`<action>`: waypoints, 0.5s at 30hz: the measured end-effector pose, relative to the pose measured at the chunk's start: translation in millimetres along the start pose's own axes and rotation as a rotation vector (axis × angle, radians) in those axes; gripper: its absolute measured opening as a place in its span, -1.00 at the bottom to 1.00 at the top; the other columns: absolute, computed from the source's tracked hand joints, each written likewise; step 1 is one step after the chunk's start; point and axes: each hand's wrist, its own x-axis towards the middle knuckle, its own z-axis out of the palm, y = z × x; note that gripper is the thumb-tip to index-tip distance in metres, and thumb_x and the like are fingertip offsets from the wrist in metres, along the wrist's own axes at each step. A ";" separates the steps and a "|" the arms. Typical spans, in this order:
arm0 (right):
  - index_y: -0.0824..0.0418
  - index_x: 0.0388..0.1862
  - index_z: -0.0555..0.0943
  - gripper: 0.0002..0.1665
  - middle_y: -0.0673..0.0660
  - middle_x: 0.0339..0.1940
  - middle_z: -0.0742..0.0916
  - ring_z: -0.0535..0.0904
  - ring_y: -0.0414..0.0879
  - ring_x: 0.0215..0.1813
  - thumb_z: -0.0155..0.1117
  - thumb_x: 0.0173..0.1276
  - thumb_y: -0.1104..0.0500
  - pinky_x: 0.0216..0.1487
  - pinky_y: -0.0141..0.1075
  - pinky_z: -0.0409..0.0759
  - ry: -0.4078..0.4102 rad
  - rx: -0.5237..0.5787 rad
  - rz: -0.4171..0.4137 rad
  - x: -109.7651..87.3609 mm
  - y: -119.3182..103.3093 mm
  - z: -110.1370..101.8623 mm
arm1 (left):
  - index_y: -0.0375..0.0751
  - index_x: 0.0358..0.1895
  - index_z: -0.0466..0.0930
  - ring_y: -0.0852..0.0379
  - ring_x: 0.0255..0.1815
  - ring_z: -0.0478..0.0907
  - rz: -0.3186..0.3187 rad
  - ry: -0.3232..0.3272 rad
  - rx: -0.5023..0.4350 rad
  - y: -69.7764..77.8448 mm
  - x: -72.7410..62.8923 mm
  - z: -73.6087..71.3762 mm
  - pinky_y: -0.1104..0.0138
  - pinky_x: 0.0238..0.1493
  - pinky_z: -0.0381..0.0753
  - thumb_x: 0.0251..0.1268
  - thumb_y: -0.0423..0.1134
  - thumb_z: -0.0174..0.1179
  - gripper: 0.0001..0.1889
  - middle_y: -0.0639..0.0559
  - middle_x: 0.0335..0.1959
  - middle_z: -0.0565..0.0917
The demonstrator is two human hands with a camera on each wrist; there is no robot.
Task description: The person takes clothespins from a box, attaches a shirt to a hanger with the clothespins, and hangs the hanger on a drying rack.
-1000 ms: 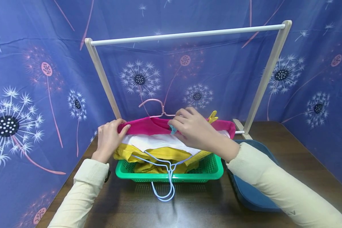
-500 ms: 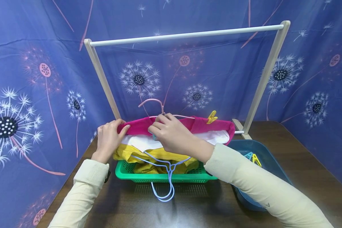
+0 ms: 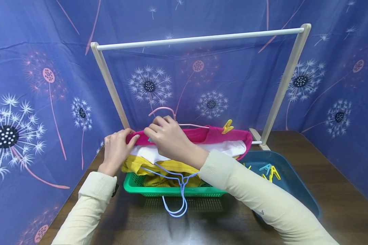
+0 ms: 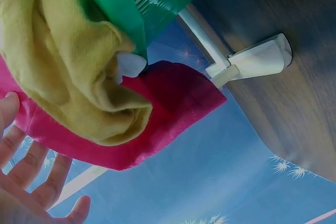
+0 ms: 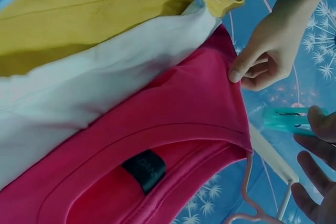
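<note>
A magenta shirt point(image 3: 243, 136) lies on top of a white garment point(image 3: 148, 153) and a yellow garment point(image 3: 174, 164). Its left shoulder is pinched between the thumb and fingers of my left hand point(image 3: 116, 148). My right hand point(image 3: 171, 136) holds a teal clothespin point(image 5: 283, 120), above the shirt near that shoulder; in the right wrist view the pin is apart from the cloth. A pink hanger point(image 3: 193, 126) sits in the shirt's neck, with its hook sticking up. On the right shoulder, a yellow clothespin point(image 3: 228, 126) is clipped.
Under the garments is a green basket point(image 3: 171, 192), with blue hangers point(image 3: 182, 190) hanging over its front. At the right, a dark blue tray point(image 3: 306, 200) holds several clothespins point(image 3: 274, 173). Behind stands a rack with a white bar point(image 3: 199, 39).
My right hand has moved left along the shirt, carrying the teal clothespin toward my left hand. The tray's clothespins have come into view. My left hand stays in place.
</note>
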 end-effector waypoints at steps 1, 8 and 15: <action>0.12 -0.28 0.59 -0.82 -0.02 -0.31 0.69 0.52 -0.09 -0.15 0.13 0.11 0.26 -0.11 -0.23 0.46 0.002 -0.002 0.007 1.5 -0.3 1.4 | -0.15 -0.28 0.61 -0.22 -0.34 0.58 0.001 0.000 0.001 0.1 -0.1 -0.1 -0.09 -0.18 0.33 0.20 -0.04 0.17 -0.76 -0.15 -0.37 0.69; 0.09 -0.26 0.59 -0.78 -0.02 -0.30 0.69 0.52 -0.06 -0.11 0.12 0.10 0.28 -0.10 -0.23 0.43 0.007 -0.029 0.035 8.0 -1.8 12.3 | -0.15 -0.27 0.61 -0.22 -0.34 0.58 -0.003 -0.004 0.008 -0.9 -0.8 0.3 -0.10 -0.19 0.33 0.20 -0.03 0.16 -0.75 -0.15 -0.36 0.69; 0.07 -0.26 0.60 -0.82 -0.02 -0.30 0.71 0.52 -0.05 -0.04 0.11 0.18 0.24 -0.07 -0.23 0.43 -0.023 -0.070 0.046 13.4 0.5 20.3 | -0.15 -0.28 0.61 -0.21 -0.36 0.58 -0.001 -0.001 0.004 -0.7 -0.3 -0.1 -0.09 -0.21 0.33 0.20 -0.03 0.17 -0.75 -0.15 -0.38 0.69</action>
